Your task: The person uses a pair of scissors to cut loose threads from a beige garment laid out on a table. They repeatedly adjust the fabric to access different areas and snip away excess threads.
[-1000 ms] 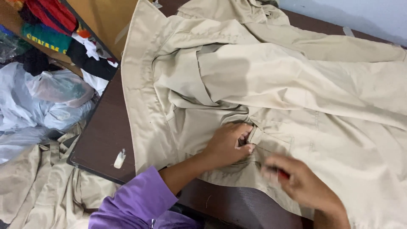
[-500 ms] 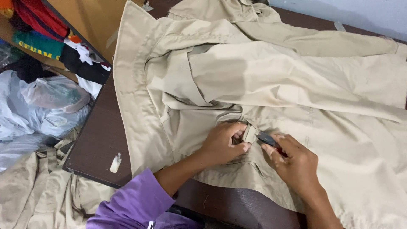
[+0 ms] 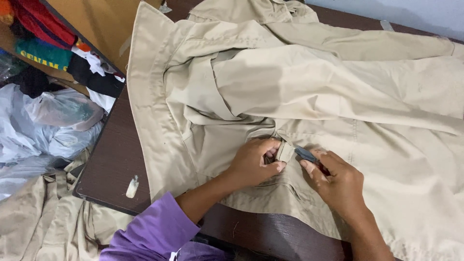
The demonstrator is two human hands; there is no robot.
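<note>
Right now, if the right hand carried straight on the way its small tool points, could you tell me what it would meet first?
Most likely the small upright fabric fold that the left hand pinches; the dark tool in the right hand points there.

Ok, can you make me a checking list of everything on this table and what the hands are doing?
Surface: dark brown table, mostly covered by cloth.
Job's things: beige garment spread out; small dark tool at a fold.
Clutter: small whitish scrap near the table edge.
Grippers: left hand pinches the fabric fold; right hand holds the tool.
Cables: nothing seen.
Surroundings: plastic bags, beige cloth pile, folded coloured clothes to the left.
</note>
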